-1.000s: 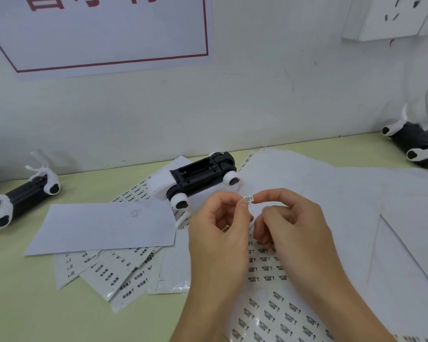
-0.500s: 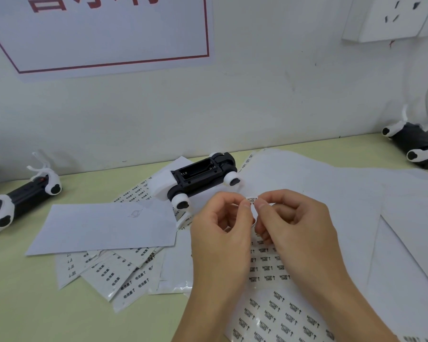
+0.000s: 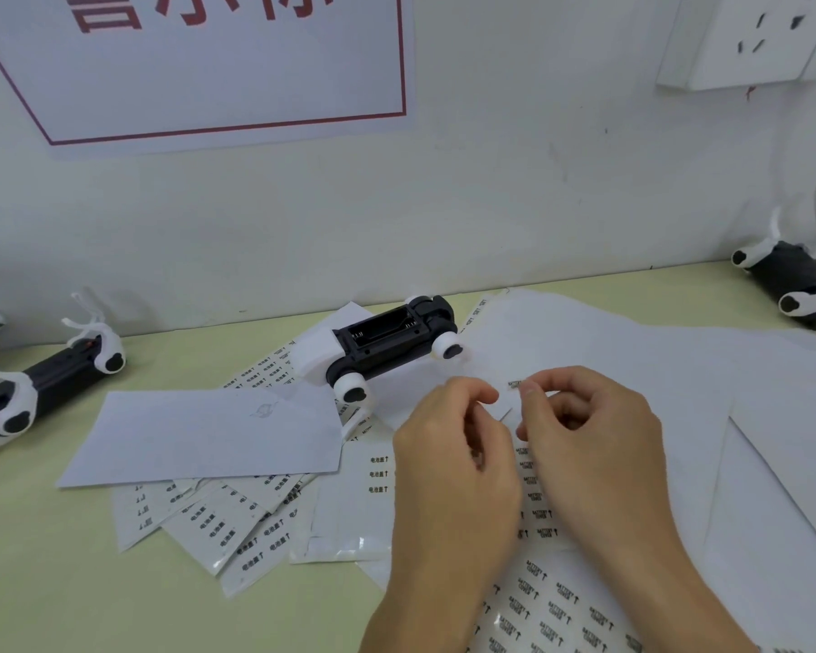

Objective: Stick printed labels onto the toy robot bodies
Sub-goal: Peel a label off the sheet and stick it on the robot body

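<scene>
A tiny printed label (image 3: 514, 384) sits at fingertip height, just before the upturned black-and-white toy robot body (image 3: 387, 341).

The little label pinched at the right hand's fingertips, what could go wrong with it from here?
1. The label is tiny and held only by the right hand fingertips; it may curl or stick to skin.
2. The toy robot body lies unheld, so pressing could push it.
3. Loose label sheets lie below; a dropped label could stick to them.
</scene>
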`<state>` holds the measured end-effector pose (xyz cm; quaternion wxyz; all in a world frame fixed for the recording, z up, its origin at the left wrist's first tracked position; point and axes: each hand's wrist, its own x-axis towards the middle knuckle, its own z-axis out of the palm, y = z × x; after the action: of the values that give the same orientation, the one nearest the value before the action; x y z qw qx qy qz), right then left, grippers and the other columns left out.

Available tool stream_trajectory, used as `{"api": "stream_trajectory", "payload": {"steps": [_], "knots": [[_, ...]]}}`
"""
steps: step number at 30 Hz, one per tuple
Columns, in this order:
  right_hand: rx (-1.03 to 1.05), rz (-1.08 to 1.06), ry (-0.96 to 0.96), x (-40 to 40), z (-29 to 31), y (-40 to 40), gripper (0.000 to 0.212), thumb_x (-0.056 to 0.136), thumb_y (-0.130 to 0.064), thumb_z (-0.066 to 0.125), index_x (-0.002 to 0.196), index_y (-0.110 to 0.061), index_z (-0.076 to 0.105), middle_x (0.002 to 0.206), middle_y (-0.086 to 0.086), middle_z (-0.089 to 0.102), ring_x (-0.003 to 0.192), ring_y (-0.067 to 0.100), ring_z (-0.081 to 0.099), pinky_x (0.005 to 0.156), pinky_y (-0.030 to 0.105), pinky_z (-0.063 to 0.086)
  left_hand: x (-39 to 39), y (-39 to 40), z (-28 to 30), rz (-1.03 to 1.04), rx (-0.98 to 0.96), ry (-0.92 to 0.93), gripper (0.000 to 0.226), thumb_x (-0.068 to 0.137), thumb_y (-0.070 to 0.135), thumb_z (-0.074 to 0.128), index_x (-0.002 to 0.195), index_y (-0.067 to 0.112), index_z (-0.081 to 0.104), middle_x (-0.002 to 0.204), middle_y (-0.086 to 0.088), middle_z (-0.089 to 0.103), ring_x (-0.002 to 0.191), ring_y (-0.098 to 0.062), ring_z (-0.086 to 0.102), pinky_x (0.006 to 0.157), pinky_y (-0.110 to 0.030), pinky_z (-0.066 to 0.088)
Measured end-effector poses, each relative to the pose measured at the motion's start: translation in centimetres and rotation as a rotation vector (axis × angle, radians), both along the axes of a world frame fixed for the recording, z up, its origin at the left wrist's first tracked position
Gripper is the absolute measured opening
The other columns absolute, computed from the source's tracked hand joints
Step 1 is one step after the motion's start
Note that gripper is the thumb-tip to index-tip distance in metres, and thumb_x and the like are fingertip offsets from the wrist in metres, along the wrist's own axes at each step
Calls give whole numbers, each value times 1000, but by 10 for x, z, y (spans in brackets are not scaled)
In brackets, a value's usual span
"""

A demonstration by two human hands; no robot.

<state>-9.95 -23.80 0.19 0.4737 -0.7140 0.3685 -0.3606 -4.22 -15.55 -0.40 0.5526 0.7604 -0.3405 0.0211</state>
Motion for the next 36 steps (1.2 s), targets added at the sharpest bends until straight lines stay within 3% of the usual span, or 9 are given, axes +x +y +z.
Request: {"api": "stream_trajectory", "payload": {"steps": [6, 11, 14, 16, 19, 23, 26, 31, 36], "knots": [[18, 17, -2, -1, 0, -1, 19, 92, -18, 63, 75, -25, 65, 52, -6, 65, 48, 7, 58, 53, 8, 43, 2, 2, 2, 201, 104, -486, 34, 82, 9, 57, 113, 18, 66, 130, -6, 54, 124, -24, 41, 91, -48, 45], [27, 18, -9, 0, -2, -2, 20, 93, -17, 63, 74, -25, 64, 53, -3, 65, 51, 11, 57, 52, 7, 42, 29, 18, 5, 435, 28, -264, 53, 90, 29, 62, 141, 25, 47, 165, 2, 17, 152, -22, 13, 113, -42, 19], [21, 16, -11, 0, -3, -2, 20, 93, -18, 63, 74, -25, 64, 53, -3, 65, 52, 12, 57, 52, 7, 41, 42, 24, 5, 264, -81, -33, 51, 94, 34, 64, 141, 30, 45, 161, 16, 19, 134, 22, 22, 104, -1, 25], [15, 17, -14, 0, -3, -2, 20, 93, -18, 63, 74, -25, 64, 53, -2, 65, 52, 13, 56, 52, 7, 41, 46, 26, 6, 241, -96, -55, 43, 92, 20, 67, 130, 32, 50, 146, 12, 37, 117, 25, 36, 86, 6, 30], [7, 19, -13, -1, -2, -2, 20, 93, -18, 62, 74, -25, 63, 53, -1, 65, 52, 14, 56, 54, 8, 41, 48, 26, 7, 293, -132, -38, 42, 87, 5, 69, 112, 35, 54, 119, 15, 45, 105, 12, 50, 77, 1, 40], [12, 14, -17, -1, -1, -2, 19, 93, -20, 62, 75, -26, 63, 53, -2, 65, 53, 13, 57, 53, 7, 41, 46, 26, 9, 292, -295, 155, 36, 83, 8, 75, 101, 34, 58, 116, 16, 52, 105, -2, 61, 71, -9, 52], [37, 9, -31, -2, -1, -2, 19, 93, -19, 63, 75, -26, 64, 55, -1, 65, 52, 14, 56, 50, 7, 40, 44, 25, 12, 251, -379, 341, 31, 82, 19, 80, 93, 33, 54, 97, 11, 66, 73, -2, 66, 62, -12, 51], [80, 4, -53, -2, 1, -2, 17, 93, -18, 63, 77, -24, 65, 56, 0, 65, 46, 10, 53, 41, 5, 36, 46, 20, 18, 11, -803, 908, 49, 66, 21, 79, 113, 16, 64, 99, -7, 71, 84, -17, 74, 72, -25, 59], [90, -7, -57, -2, 2, -2, 17, 93, -19, 63, 78, -25, 66, 55, -3, 65, 46, 5, 53, 43, 5, 37, 38, 19, 28, -213, -864, 1165, 11, 69, 19, 74, 70, 10, 79, 95, -14, 70, 88, -24, 71, 70, -31, 61]]}}
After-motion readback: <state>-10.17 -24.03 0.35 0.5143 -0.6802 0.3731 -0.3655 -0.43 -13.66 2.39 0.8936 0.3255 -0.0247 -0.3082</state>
